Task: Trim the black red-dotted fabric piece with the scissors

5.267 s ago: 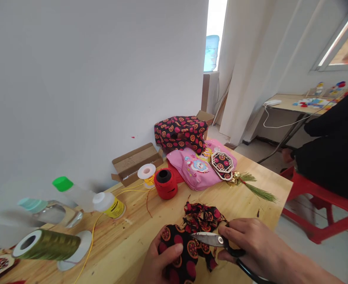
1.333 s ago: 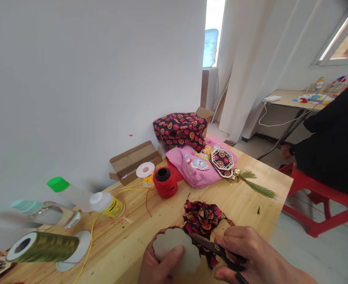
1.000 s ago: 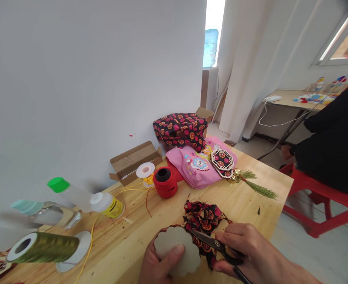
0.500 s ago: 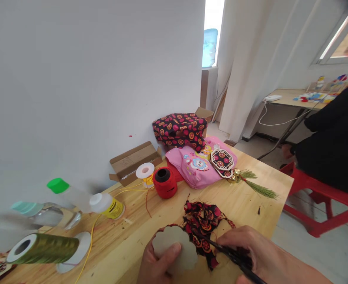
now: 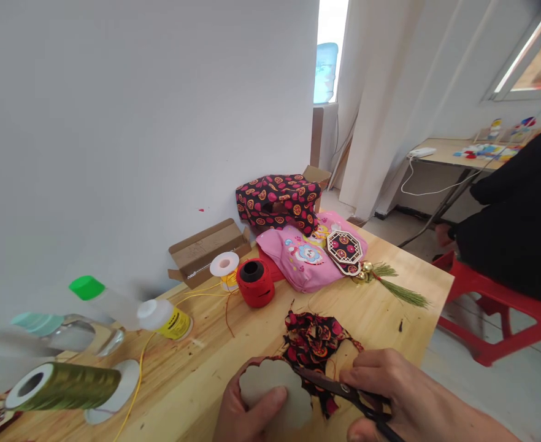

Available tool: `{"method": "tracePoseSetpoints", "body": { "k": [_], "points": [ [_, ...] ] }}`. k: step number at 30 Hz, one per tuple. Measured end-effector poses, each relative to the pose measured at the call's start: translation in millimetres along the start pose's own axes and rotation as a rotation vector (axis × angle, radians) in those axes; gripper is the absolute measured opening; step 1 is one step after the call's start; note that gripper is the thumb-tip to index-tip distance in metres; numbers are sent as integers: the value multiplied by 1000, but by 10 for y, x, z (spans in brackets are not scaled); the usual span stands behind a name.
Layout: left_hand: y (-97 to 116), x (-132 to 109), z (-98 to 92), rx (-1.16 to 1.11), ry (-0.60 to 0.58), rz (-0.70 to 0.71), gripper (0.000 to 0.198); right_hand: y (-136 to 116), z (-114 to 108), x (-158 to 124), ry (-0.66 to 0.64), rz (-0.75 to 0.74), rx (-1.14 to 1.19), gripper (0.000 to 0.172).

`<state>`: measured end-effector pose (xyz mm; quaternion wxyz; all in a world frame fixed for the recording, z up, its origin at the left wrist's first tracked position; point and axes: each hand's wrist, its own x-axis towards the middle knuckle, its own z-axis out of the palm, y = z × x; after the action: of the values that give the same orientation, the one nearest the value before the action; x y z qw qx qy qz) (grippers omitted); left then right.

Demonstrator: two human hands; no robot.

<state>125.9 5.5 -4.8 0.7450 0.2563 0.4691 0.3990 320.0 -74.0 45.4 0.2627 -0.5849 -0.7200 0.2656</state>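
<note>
My left hand [image 5: 247,411] is closed round a grey scalloped disc [image 5: 275,383], its thumb pressed on the disc's face. Dark patterned fabric shows along the disc's upper edge. In my right hand [image 5: 390,387] is a pair of black scissors [image 5: 344,391], its blades pointing left and meeting the disc's right upper edge. Just beyond the blades lies a crumpled heap of dark fabric scraps [image 5: 314,334] with red and orange fruit print.
A red thread spool [image 5: 254,283], a white spool [image 5: 224,265], a yellow-labelled bottle [image 5: 176,322] and a green thread cone [image 5: 68,385] stand leftward. Behind are a pink cloth bag [image 5: 298,270], an octagonal tasselled ornament [image 5: 344,250] and a cardboard box [image 5: 210,248]. A person [image 5: 519,227] sits at right.
The scissors have moved left, so their blades now reach the disc's edge. The disc in my left hand has shifted slightly right and down.
</note>
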Motion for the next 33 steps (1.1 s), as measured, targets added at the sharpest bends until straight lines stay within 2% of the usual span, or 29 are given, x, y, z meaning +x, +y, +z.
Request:
{"method": "tracePoseSetpoints", "body": {
  "k": [3,9,14,18,21,24,27,29,33],
  "points": [
    [9,-3,4,12,-11,-6,36,3,19,18,19,-40,-33,49],
    [32,-15,26,42,-3,3,37,10,37,49,-47,-39,-40,44],
    [-9,19,-23,40,-30,7,35,18,22,28,-50,-28,-64,49],
    [-23,25,-30,34,-37,2,35,42,44,8,-70,-52,-63,47],
    [-21,20,-15,24,-16,4,35,55,83,19,-37,-84,-63,47],
    [-23,22,-12,47,3,15,38,80,114,32,49,-110,-112,49],
    [-16,24,-13,54,23,22,39,147,109,17,114,-44,-139,45],
    [-2,20,-9,34,38,0,40,203,90,-8,103,40,-108,39],
    [18,-2,11,12,40,-69,46,252,73,-35,77,151,127,29]
  ]
}}
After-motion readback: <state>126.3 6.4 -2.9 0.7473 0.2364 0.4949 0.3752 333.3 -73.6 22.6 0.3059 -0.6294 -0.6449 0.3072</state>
